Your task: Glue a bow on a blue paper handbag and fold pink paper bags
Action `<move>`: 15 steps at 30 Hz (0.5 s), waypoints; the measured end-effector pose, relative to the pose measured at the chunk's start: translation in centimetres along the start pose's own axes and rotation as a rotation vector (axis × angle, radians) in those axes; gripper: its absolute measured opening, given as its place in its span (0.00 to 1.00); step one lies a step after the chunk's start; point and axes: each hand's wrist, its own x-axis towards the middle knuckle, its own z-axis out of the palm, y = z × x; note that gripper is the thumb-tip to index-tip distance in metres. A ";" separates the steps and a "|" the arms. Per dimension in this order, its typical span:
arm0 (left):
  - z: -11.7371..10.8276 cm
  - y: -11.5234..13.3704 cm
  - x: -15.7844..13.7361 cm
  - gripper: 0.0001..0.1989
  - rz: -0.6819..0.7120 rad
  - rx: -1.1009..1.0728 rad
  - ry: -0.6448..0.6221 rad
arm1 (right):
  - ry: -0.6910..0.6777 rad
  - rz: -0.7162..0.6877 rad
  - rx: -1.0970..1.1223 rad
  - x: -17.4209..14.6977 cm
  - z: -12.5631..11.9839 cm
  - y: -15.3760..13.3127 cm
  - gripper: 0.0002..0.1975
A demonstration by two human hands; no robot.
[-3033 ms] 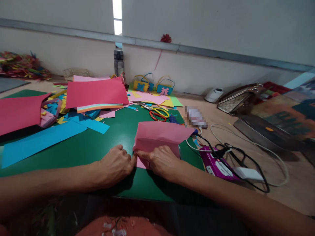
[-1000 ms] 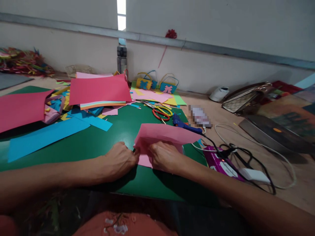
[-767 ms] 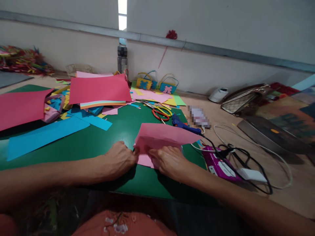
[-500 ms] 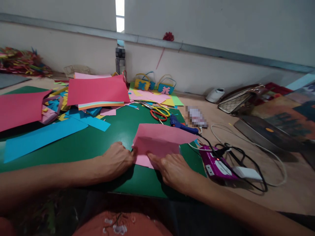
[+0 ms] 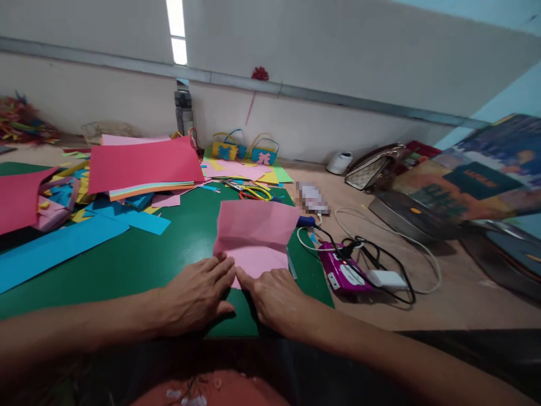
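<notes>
A pink sheet of paper [image 5: 257, 223] with a crease across it lies on the green mat [image 5: 169, 248], its far part raised at an angle. My left hand [image 5: 200, 290] rests flat at the sheet's near left corner, fingers stretched out and thumb apart. From the right, my right hand [image 5: 274, 296] presses an extended index finger on the near part of the sheet; its other fingers are bent under and partly hidden. The two hands' fingertips almost meet on the paper. Behind the raised part, scissors [image 5: 264, 192] and a blue glue gun [image 5: 306, 221] are partly covered.
Red sheets [image 5: 146, 166] top a paper stack at the left, near blue strips [image 5: 63, 245]. Small paper baskets [image 5: 264, 155] stand by the wall. To the right are a purple power strip [image 5: 344, 270], looping cables, a white adapter [image 5: 386, 279] and a bag [image 5: 372, 166].
My left hand has opened from a curled grip to lie flat on the sheet. The paper's raised part now stands more upright and square to me. The view has swung to the right.
</notes>
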 end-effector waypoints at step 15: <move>0.9 -2.6 -0.7 0.19 0.082 0.009 0.018 | 0.563 0.189 0.090 -3.4 0.8 4.1 0.13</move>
